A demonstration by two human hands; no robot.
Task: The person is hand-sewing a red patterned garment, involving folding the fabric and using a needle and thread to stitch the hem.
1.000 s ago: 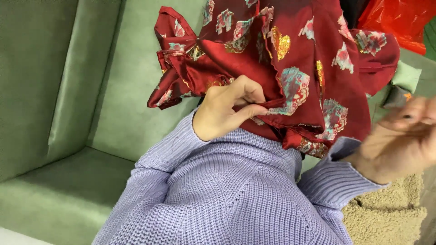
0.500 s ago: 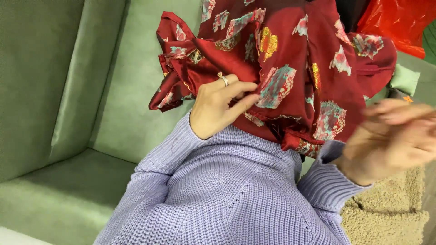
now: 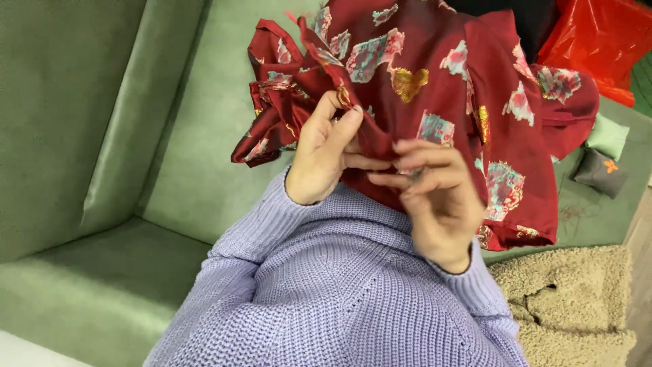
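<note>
The green sofa (image 3: 102, 136) lies open to my left; right is crowded by a beige fleece (image 3: 570, 306) and red bag (image 3: 598, 41); the red patterned garment (image 3: 435, 88) drapes the backrest ahead; my left hand (image 3: 326, 153) pinches its edge, my right hand (image 3: 435, 194) seemingly pinching the same fold.

Garment (image 3: 441, 88): dark red satin cloth, patterned with teal, pink and gold motifs; crumpled and bunched, held up off the sofa. One folded edge pinched in the left hand (image 3: 326, 153); the right hand (image 3: 435, 197) grips the fabric just beside it; the bulk spreads above and right of both hands.
</note>
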